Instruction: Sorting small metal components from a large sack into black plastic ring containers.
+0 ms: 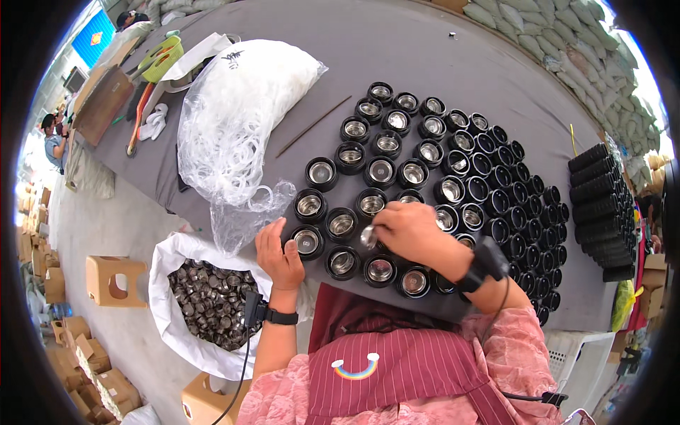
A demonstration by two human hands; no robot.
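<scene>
My right hand [409,230] is over the front of a group of round black lids [380,171], its fingers closed on a small shiny metal cup [368,236]. Many lids near it have silver metal liners inside; those farther right look darker, and I cannot tell whether they are lined. My left hand [280,255] is at the table's front edge, fingers stretched and apart, holding nothing, just left of a lined lid [307,242]. Below and left of it, a white sack [164,322] stands full of loose metal cups [212,297]. Both wrists wear black straps.
A clear plastic bag of white rings [241,120] lies on the grey cloth-covered table [425,42], beside a thin rod [314,126]. Stacked black lids [601,209] stand at the right edge. Gloves [153,122] and a green basket [161,59] are at the far left. A tan stool [117,280] stands on the floor.
</scene>
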